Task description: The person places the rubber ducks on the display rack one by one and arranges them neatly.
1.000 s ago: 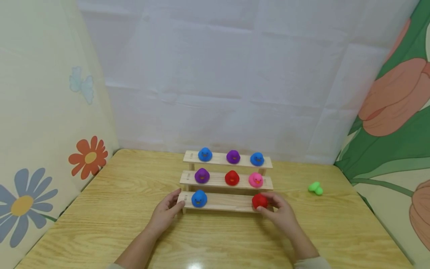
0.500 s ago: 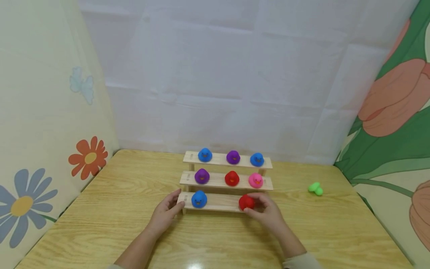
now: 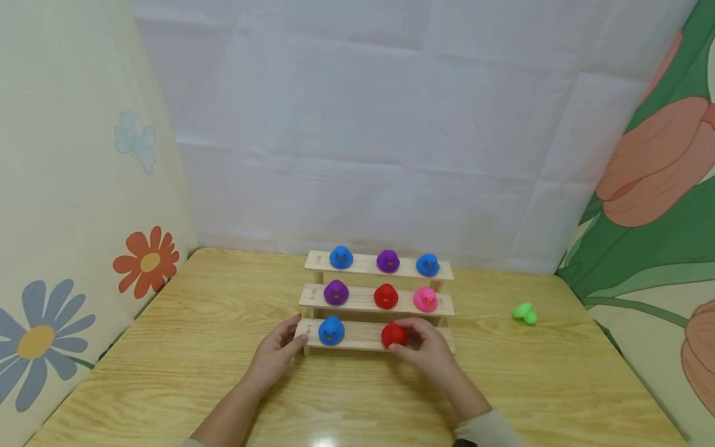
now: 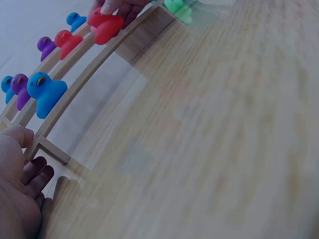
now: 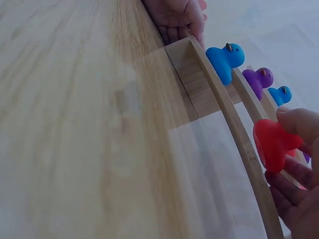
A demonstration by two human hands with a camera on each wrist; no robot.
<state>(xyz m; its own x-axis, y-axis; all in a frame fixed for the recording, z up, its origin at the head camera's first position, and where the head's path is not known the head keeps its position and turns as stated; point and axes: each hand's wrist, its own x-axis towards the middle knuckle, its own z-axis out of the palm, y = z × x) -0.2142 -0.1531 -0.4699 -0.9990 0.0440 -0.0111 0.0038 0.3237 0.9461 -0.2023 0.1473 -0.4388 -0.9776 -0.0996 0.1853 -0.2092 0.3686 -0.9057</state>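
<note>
My right hand (image 3: pixel 427 351) pinches a red rubber duck (image 5: pixel 271 144) between thumb and fingers. It is at the lowest board, right of centre; whether its base touches the wood I cannot tell. At the left end of the three-tier wooden rack (image 3: pixel 363 336), my left hand (image 4: pixel 17 181) grips the lowest board, thumb on top and fingers below. A blue duck (image 3: pixel 331 331) stands near that end. On the middle tier are a purple duck (image 3: pixel 336 292), another red duck (image 3: pixel 386 297) and a pink duck (image 3: pixel 426 299). The top tier bears two blue ducks and a purple duck (image 3: pixel 388 261).
A bright green duck (image 3: pixel 525 313) lies on the wood-grain table (image 3: pixel 234 298), right of the rack. Behind hangs a white cloth (image 3: pixel 368 124). Flower-printed cloths flank the table on both sides.
My right hand has moved left along the lowest board with the red duck, from the right end toward the middle. The left hand and the other ducks have stayed put.
</note>
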